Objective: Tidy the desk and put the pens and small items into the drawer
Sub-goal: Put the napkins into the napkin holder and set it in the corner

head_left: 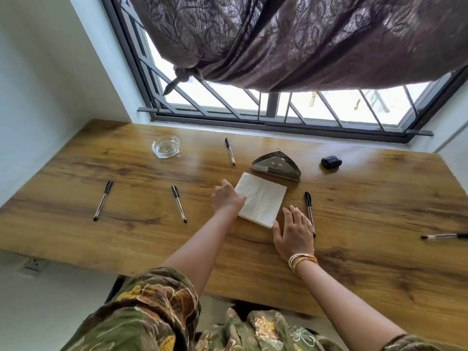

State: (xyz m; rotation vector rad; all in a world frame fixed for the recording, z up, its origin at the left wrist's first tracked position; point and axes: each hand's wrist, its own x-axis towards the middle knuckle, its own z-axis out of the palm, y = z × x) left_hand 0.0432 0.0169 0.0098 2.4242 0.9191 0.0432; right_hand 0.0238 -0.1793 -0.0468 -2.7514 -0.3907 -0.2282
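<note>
A white stack of napkins (260,198) lies flat in the middle of the wooden desk (126,239). My left hand (226,196) grips its left edge. My right hand (293,231) rests flat, fingers apart, at its near right corner. Several black-capped pens lie scattered: one at the far left (102,200), one left of centre (178,206), one toward the window (230,151), one beside my right hand (310,211), one at the right edge (444,236). A dark earbud case (331,161) sits at the back right. No drawer is visible.
A metal triangular napkin holder (276,166) stands just behind the napkins. A glass ashtray (166,146) sits at the back left. A barred window (273,107) and a knotted curtain (291,41) rise behind the desk. A wall socket (34,263) is below left.
</note>
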